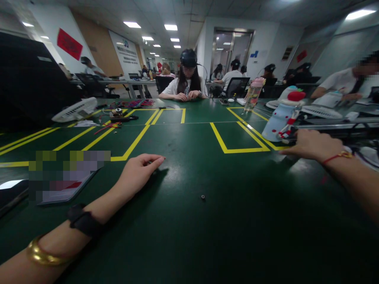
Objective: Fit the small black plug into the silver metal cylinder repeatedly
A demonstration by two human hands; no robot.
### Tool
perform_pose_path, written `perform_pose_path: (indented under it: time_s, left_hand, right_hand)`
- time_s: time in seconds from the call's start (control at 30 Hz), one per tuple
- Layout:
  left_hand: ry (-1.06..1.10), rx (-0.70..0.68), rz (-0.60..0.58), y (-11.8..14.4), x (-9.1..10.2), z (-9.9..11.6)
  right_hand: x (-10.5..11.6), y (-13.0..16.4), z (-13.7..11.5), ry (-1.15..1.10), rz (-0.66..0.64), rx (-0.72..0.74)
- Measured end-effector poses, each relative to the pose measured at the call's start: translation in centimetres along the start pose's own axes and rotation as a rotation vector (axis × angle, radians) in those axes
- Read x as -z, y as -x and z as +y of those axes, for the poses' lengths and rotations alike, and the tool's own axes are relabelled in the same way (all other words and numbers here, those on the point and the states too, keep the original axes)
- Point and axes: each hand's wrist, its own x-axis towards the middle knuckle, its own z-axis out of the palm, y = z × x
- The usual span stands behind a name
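Observation:
My left hand (139,171) hovers just above the green table (177,236), thumb and forefinger pinched together. A tiny dark bit shows at their tips, too small to name. To the right of it, a small metal nut or ring (203,197) lies alone on the table. My right hand (316,144) is out at the right, beside a light blue bottle (275,122) with a red top. Its thumb stretches out to the left, slightly blurred; the other fingers are mostly hidden behind the hand, and nothing is seen in it.
A phone (68,193) lies left of my left forearm. Red wires (108,127), a small device (118,113) and a white fan (77,110) are farther back. Yellow tape (247,150) marks the table. A pink-capped bottle (254,94) stands back right. Across the table sits a person (185,85).

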Motion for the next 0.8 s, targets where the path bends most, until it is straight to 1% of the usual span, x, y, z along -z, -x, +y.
perform_pose_path:
  time_s: [0.03, 0.07, 0.1, 0.17, 0.2, 0.23, 0.27, 0.3, 0.33, 0.4, 0.47, 0.5, 0.57, 0.6, 0.63, 0.7, 0.73, 0.8]
  left_hand:
    - [-0.005, 0.003, -0.004, 0.0, 0.0, 0.0]
    - [-0.007, 0.002, -0.007, 0.0, 0.0, 0.0]
    - [-0.008, -0.004, -0.010, 0.0, 0.0, -0.1]
    - [-0.012, -0.024, -0.011, 0.0, 0.1, -0.2]
    - [-0.015, -0.039, -0.010, -0.1, 0.1, -0.3]
    - [-0.017, -0.055, -0.008, -0.1, 0.1, -0.4]
    - [-0.019, -0.069, -0.007, -0.1, 0.1, -0.5]
    - [-0.022, -0.078, -0.006, -0.1, 0.1, -0.6]
    - [-0.025, -0.083, -0.007, -0.1, 0.1, -0.6]
    - [-0.030, -0.086, -0.015, -0.1, 0.1, -0.5]
    - [-0.036, -0.090, -0.023, 0.0, 0.2, -0.4]
    - [-0.037, -0.095, -0.023, 0.0, 0.2, -0.4]
    - [-0.034, -0.108, -0.009, 0.0, 0.2, -0.3]
    - [-0.032, -0.114, -0.001, 0.0, 0.2, -0.3]
    - [-0.031, -0.115, 0.004, 0.0, 0.2, -0.3]
    - [-0.034, -0.110, 0.010, 0.0, 0.1, -0.4]
    - [-0.036, -0.108, 0.005, 0.0, 0.1, -0.4]
    - [-0.040, -0.102, -0.003, -0.1, 0.0, -0.5]
  right_hand:
    - [0.3, 1.1, -2.0, -0.027, 0.046, 0.070]
    - [0.6, 2.6, -4.5, -0.060, 0.043, 0.152]
    - [0.9, 4.3, -7.3, -0.183, 0.028, 0.317]
    - [1.3, 8.1, -12.7, -0.453, -0.098, 0.658]
    - [1.5, 9.9, -15.0, -0.537, -0.170, 0.797]
    - [1.5, 11.5, -16.8, -0.579, -0.222, 0.898]
    - [1.4, 12.7, -18.1, -0.606, -0.273, 0.966]
    - [1.4, 13.5, -18.9, -0.616, -0.310, 1.000]
    - [1.2, 13.9, -19.1, -0.619, -0.332, 1.004]
    - [1.1, 13.1, -18.1, -0.605, -0.329, 0.939]
    - [1.2, 11.0, -16.0, -0.531, -0.240, 0.812]
    - [1.4, 9.6, -14.6, -0.461, -0.171, 0.737]
    - [2.1, 6.7, -11.4, -0.248, -0.030, 0.555]
    - [2.4, 5.3, -9.7, -0.122, 0.018, 0.447]
    - [2.8, 4.1, -8.0, 0.002, 0.037, 0.328]
    - [3.4, 2.2, -4.6, 0.203, -0.004, 0.077]
    - [3.6, 1.5, -3.1, 0.266, -0.058, -0.038]
    - [3.6, 0.6, -0.8, 0.317, -0.193, -0.202]
